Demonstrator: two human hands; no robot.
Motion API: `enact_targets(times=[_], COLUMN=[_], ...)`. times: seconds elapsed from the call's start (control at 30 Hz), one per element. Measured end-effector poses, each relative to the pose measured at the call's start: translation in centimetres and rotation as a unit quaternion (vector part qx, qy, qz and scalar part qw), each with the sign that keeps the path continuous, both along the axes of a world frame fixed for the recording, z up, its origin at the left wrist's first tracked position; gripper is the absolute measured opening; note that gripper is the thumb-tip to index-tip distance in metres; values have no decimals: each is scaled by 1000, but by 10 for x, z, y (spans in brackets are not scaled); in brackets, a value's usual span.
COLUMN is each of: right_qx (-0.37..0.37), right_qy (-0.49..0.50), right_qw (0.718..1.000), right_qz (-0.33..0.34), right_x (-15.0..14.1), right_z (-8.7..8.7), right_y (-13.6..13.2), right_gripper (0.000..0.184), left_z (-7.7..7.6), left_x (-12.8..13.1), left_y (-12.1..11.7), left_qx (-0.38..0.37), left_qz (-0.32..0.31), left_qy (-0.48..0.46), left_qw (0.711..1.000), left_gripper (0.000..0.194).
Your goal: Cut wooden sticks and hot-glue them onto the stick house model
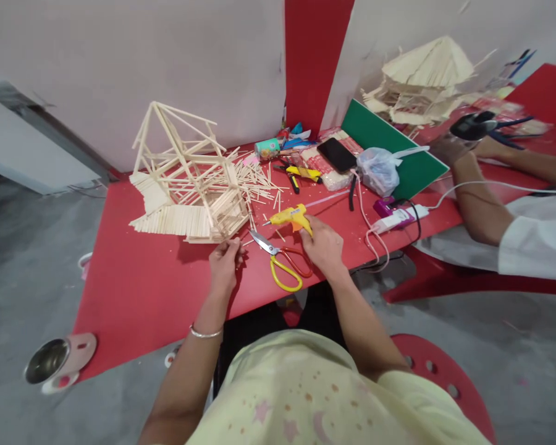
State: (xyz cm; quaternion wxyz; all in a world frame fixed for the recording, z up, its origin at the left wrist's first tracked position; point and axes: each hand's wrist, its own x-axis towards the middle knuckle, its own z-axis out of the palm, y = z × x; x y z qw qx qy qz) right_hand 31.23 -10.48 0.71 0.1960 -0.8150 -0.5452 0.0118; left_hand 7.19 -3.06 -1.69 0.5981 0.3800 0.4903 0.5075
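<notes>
- Left, on the red table [120,278]: the stick model [185,179]
- At its near right corner: the left hand [225,258], fingers bunched; cannot tell whether they grip anything
- Farther back: loose sticks [257,179]
- Between the hands: scissors [269,248], blades pointing far left
- Right: the right hand [322,244] holds the yellow glue gun [290,216] by its handle
- Far right: a phone [337,154]

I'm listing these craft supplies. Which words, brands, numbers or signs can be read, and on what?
No text is readable.
Glue gun: marks too small to read.
Mint-green container: label too small and blurred.
Power strip: purplish marking, too blurred.
</notes>
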Motion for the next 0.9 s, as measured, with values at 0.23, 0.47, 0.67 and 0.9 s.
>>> enact_targets(times=[0.23,0.47,0.67,0.9], right_qx=[-21,-10,1,126], right_qy=[2,-25,-51,-8], right_qw=[998,994,994,992], right_qz=[-67,-104,-93,10], right_x=[23,52,52,12], right_z=[-12,-27,-25,1], right_y=[4,13,6,-5], right_gripper=[49,45,48,46], left_z=[3,7,4,7], left_x=[0,0,-1,0], left_y=[-2,-3,-3,-7], left_qx=[-11,-14,-8,-9], left_qz=[1,4,-3,10], left_qy=[0,-11,-30,-24], left_qw=[1000,1000,1000,1000], left_gripper=[39,41,39,39])
